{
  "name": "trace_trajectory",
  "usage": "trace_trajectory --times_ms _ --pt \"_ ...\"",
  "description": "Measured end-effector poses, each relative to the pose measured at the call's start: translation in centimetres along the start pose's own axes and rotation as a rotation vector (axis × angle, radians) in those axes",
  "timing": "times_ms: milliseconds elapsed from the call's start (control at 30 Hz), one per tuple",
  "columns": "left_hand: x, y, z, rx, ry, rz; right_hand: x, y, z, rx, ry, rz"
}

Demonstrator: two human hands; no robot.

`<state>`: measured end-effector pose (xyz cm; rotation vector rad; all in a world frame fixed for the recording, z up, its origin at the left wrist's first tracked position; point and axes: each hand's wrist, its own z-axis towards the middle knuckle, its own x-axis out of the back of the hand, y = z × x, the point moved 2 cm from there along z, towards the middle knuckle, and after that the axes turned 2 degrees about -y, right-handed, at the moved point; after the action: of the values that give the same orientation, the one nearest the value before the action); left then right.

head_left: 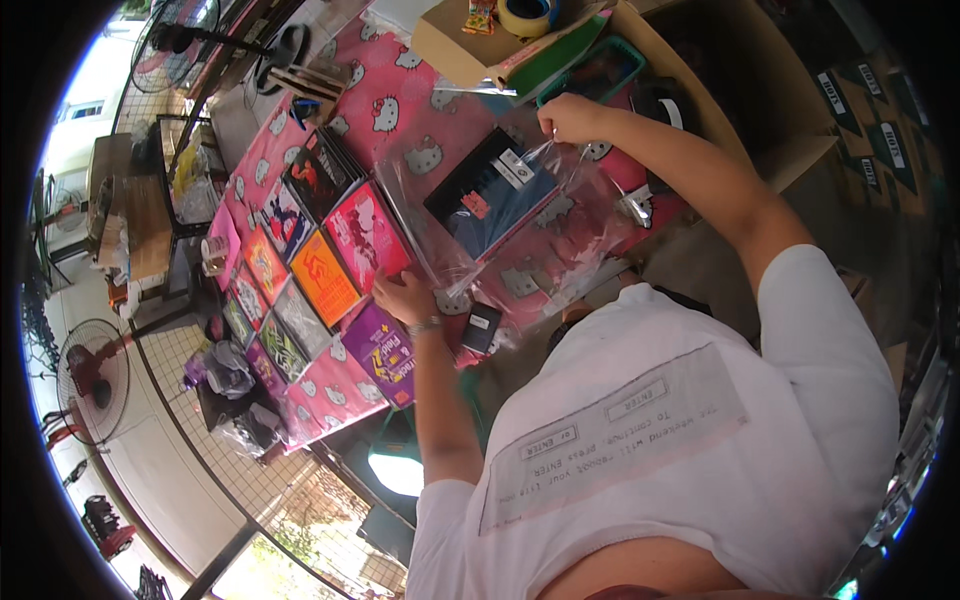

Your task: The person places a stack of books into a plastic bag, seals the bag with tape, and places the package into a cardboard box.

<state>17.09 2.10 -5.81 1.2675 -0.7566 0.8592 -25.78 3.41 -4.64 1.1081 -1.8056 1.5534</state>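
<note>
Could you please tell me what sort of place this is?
It looks like a small workroom or stall, perhaps at home: colourful flat packages lie in rows on a pink patterned table cover, beside a large cardboard box.

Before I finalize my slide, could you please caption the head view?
The right hand grips clear plastic by a dark flat pack, the left hand at the edge of a pink cover.

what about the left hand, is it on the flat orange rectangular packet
No, the left hand is at the edge of the pink rectangular packet.
</note>
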Motion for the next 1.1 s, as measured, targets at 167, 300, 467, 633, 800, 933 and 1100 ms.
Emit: trace_trajectory --times_ms 167,300,467,633,800,933,1100 --pt "-5.6 9.7 -10.3 -0.805 -0.394 0.411 -2.1 0.2 2.5 -0.104 -0.094 0.062" --pt "-8.0 12.1 -12.0 -0.91 -0.445 0.393 -3.5 -0.2 4.1 -0.133 -0.184 -0.151" --pt "-8.6 12.2 -9.5 -0.647 -0.527 0.352 -7.1 1.3 6.6 -0.105 -0.171 -0.372" --pt "-8.5 12.4 -9.3 -0.54 -0.555 0.424 -7.2 -0.9 6.9 -0.717 -0.077 1.15" --pt "-8.8 12.8 -9.4 -0.512 -0.534 0.446 -6.3 -1.5 6.9 -0.667 0.007 1.181" --pt "-8.7 12.2 -9.0 -0.466 -0.525 0.445 -3.9 -7.9 9.1 -0.221 0.267 0.056" --pt "-8.6 13.4 -8.7 -0.515 -0.52 0.424 -9.6 -10.7 9.2 0.396 0.157 -0.201"
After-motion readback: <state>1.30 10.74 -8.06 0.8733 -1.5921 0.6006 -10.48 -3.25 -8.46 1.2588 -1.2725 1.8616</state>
